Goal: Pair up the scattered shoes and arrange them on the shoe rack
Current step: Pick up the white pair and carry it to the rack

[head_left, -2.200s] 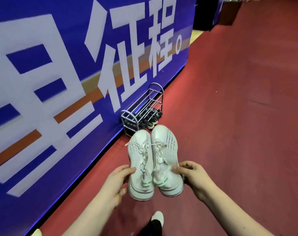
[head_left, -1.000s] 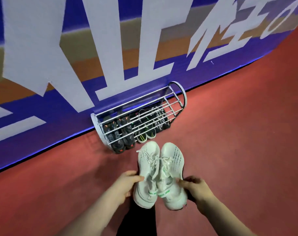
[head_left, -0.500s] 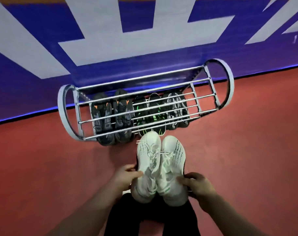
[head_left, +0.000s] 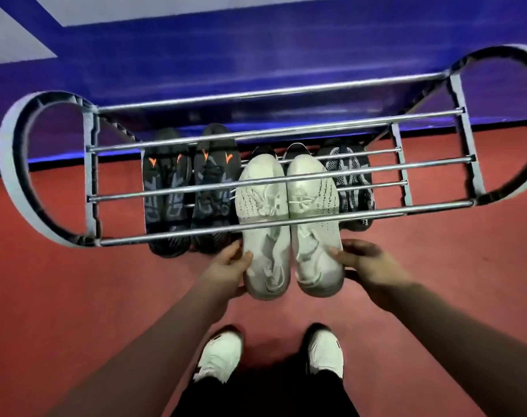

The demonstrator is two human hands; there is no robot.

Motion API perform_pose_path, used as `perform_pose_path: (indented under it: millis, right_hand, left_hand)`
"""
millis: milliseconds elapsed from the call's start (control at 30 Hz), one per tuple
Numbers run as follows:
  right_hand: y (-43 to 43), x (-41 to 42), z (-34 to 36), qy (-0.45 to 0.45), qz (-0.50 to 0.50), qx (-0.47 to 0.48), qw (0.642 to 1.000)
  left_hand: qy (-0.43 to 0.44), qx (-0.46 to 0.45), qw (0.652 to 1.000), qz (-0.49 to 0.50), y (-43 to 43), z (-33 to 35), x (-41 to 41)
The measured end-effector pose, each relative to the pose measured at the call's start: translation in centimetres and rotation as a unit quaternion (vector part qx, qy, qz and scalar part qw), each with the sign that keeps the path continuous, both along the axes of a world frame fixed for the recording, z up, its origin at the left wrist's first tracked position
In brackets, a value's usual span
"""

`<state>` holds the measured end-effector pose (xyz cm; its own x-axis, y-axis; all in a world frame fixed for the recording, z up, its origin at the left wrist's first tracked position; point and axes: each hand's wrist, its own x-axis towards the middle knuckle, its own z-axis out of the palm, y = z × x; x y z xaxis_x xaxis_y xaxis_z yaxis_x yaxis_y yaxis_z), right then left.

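White laced sneakers (head_left: 289,224), side by side, toes under rack bars (head_left: 286,179).

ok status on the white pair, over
Left hand and right hand grip white pair. Toes under rack top bars. Green-black pair directly beneath.

Both hands (head_left: 298,266) hold white sneakers (head_left: 289,224) under the shoe rack (head_left: 280,179) bars.

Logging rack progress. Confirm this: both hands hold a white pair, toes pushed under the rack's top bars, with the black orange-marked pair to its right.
One detail is wrong. In the head view the black orange-marked pair sits left of the white pair, not right. The left hand and right hand do hold it under the rack bars.
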<state>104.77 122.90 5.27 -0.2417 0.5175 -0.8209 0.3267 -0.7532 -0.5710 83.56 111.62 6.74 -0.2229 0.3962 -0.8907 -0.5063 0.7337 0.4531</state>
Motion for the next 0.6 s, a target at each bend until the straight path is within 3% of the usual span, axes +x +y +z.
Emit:
perform_pose_path:
  millis: [267,333,433,533,600]
  right_hand:
    - [5.7,-4.0,-3.4,-0.002,0.011,0.08,0.997]
    - [6.2,-4.4,-4.3,-0.028,0.032,0.086,0.995]
    - [6.1,-4.4,-5.2,-0.133,0.068,0.091,0.985]
    - [6.0,-4.2,-5.6,-0.161,0.058,0.056,0.984]
    - [6.1,-4.3,-5.6,-0.158,0.042,0.029,0.986]
  left_hand:
    - [0.087,0.13,0.988,-0.01,5.7,-4.0,-1.7]
    - [0.139,0.123,0.982,-0.03,6.0,-6.0,-2.1]
    - [0.239,0.05,0.965,-0.092,5.4,-7.8,-1.8]
    - [0.342,-0.048,0.925,-0.16,5.5,-7.7,-0.9]
    - [0.335,-0.141,0.916,-0.171,5.6,-7.6,-0.3]
